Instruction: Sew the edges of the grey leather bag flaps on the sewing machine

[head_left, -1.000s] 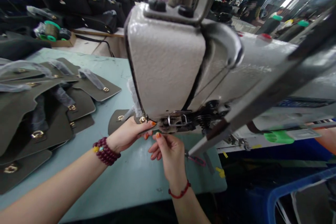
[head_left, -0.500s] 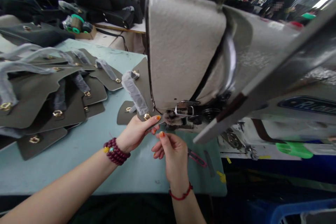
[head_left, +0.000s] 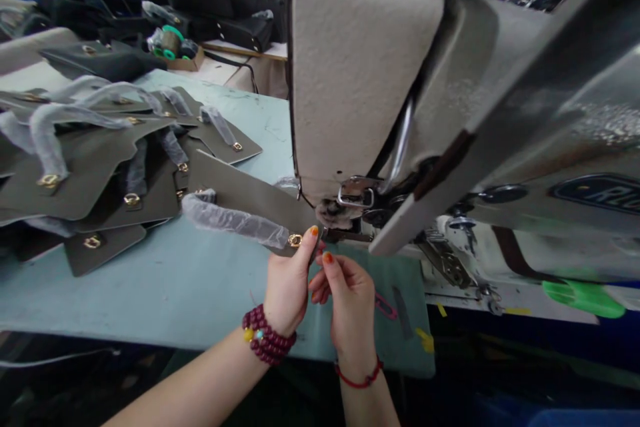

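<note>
My left hand [head_left: 286,290] is closed on the corner of a grey-brown bag panel [head_left: 250,190], thumb on top beside a gold-coloured buckle [head_left: 295,240]. A handle wrapped in clear plastic [head_left: 233,221] runs along the panel. The panel's right end lies by the needle area of a sewing machine [head_left: 360,67]. Just right of the left fingers, my right hand [head_left: 354,300] has its thumb and fingertips drawn together near the panel's edge. Whatever sits between those fingertips is too small to make out.
A pile of similar panels with wrapped handles [head_left: 100,173] covers the left of the pale table [head_left: 175,300]. Pink-handled snips [head_left: 386,307], a grey strip [head_left: 403,312] and a yellow scrap [head_left: 426,340] lie right of my hands. Behind stand thread spools [head_left: 171,41] and black bags [head_left: 200,0].
The panel has swung round, so its handle now points left rather than away from me. My left wrist has turned more upright. My right hand stays close by, and the camera view has shifted.
</note>
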Demonstrator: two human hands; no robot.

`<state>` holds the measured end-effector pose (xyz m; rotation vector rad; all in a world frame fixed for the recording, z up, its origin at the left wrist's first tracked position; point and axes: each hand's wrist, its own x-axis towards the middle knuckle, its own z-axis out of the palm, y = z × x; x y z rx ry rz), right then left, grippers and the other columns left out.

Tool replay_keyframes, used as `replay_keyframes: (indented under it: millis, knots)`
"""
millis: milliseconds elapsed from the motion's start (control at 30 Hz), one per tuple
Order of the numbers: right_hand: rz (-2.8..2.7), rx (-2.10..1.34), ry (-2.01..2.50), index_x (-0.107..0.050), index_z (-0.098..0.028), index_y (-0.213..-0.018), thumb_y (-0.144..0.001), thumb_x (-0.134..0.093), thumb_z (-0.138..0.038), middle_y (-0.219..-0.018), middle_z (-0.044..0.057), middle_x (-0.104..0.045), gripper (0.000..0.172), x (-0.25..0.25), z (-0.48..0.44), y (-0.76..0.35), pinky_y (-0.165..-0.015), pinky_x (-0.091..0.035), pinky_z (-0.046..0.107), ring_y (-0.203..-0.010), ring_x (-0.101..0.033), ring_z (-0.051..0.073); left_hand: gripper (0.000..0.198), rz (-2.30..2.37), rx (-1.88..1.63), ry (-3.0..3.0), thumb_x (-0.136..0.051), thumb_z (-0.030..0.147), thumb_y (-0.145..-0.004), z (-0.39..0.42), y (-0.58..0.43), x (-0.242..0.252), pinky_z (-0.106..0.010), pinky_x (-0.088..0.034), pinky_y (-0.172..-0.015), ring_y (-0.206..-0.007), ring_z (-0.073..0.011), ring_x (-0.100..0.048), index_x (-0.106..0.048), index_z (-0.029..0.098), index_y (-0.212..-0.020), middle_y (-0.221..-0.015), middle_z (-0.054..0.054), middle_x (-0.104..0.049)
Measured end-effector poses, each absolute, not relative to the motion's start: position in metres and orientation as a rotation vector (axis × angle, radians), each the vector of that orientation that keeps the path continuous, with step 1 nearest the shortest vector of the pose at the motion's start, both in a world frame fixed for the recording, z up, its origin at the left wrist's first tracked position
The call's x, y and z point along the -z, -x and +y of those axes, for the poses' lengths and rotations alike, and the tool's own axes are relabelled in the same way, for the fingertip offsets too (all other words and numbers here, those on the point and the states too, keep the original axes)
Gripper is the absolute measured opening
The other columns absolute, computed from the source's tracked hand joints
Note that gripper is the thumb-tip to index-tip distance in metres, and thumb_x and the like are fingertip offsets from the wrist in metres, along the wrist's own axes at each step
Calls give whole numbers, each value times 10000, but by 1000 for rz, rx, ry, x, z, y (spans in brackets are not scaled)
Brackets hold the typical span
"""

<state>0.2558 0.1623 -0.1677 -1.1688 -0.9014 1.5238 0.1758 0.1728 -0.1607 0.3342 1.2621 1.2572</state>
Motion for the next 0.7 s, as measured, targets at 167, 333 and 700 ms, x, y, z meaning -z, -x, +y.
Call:
replay_keyframes:
  millis: [167,333,700]
  knots:
    - [-917,-1442,1210,-696,-148,-782,-873,-655,-417,-515,-12,-602,287,165,159,-267,-442,-407,173,-424,-497,83,420,1248,-1406,-187,-699,609,-717,169,-200,155,-238,-217,-297,-283,-67,-301,-571,210,-697,-420,79,-439]
    - [-1087,-1306,1334,-695,-156,-838,-912,-602,-429,-602,13,-644,298,163,149,-288,-471,-445,205,-484,-562,116,347,1283,-1525,-187,-757,514,-712,168,-200,167,-255,-467,-518,-559,-135,-574,-636,189,-705,-653,-7,-636]
    - [-2095,-39,1757,-696,-203,-1104,-1004,-426,-343,-1016,107,-676,320,239,118,-369,-802,-523,436,-925,-628,276,298,1435,-999,-1394,-667,471,-803,158,-68,118,-307,-529,-689,-765,-214,-656,-701,246,-996,-931,-70,-723]
